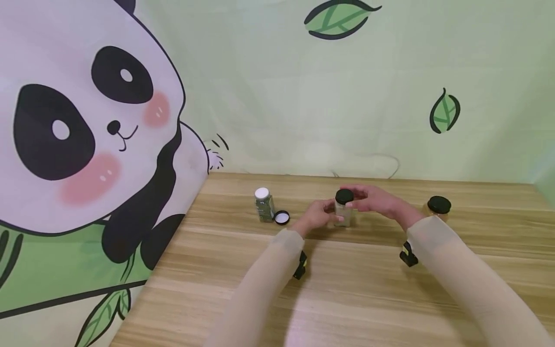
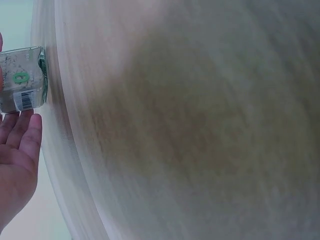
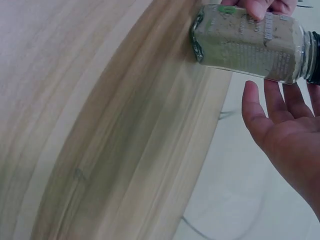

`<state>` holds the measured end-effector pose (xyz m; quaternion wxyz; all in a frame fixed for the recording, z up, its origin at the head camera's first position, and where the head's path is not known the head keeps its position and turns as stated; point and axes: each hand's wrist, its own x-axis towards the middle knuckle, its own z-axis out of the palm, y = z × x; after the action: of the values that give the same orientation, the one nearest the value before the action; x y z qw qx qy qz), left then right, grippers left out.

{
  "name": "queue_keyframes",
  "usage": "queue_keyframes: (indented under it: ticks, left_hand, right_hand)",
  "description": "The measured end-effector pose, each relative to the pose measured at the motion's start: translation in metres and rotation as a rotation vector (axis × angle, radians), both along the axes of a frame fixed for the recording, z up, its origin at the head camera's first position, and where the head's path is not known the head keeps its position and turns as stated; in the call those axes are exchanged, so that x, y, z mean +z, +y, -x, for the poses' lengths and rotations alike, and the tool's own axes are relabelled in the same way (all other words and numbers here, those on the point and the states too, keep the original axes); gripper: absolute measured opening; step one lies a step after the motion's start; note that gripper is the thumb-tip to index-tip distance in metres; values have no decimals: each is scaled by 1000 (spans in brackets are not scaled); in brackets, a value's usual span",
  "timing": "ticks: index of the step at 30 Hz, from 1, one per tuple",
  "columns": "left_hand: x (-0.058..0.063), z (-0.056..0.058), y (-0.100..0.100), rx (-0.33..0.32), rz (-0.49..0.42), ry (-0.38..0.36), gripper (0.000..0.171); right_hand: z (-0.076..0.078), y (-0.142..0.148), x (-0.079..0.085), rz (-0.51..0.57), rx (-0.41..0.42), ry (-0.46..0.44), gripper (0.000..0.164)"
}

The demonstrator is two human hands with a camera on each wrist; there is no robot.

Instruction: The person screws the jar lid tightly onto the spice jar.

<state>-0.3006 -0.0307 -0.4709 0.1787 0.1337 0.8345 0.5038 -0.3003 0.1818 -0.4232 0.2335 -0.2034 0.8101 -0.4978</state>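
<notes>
A clear glass spice jar with a black lid stands between my two hands, its contents pale. My left hand grips the jar's body from the left, with thumb in front and fingers behind. From the right, my right hand has its thumb and fingers around the black lid. In the right wrist view the jar lies sideways across the picture, showing printed text on its side. The left wrist view shows the jar's base end with a barcode label and a green mark.
To the left stands another spice jar with a white top; beside it a black lid lies with its white inside up. A third jar with a black lid is behind my right forearm. The wooden table meets a panda-printed backdrop.
</notes>
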Motion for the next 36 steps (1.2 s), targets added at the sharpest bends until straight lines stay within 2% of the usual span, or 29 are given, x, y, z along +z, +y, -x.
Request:
queue_keyframes:
  ticks: [5,14,22,28,36]
  left_hand:
    - [-1,-1,-1,-3,-18,-20,63]
    - [-7,6,-2,-14,-15,6,62]
    - [-4,5,-3,-10,10,10,61]
    - [-1,3,-3,-12,22,4,62]
    - [-6,7,-4,-15,43,14,62]
  right_hand:
    - [-3,-2,-4,17,-49,6,61]
    - [-13,-12,-9,53,-155,101,57]
    - [-19,-20,-15,81,-263,118,57]
    - [-24,-25,-19,97,-312,121,60]
    - [-29,-32,-21,141,-380,115,59]
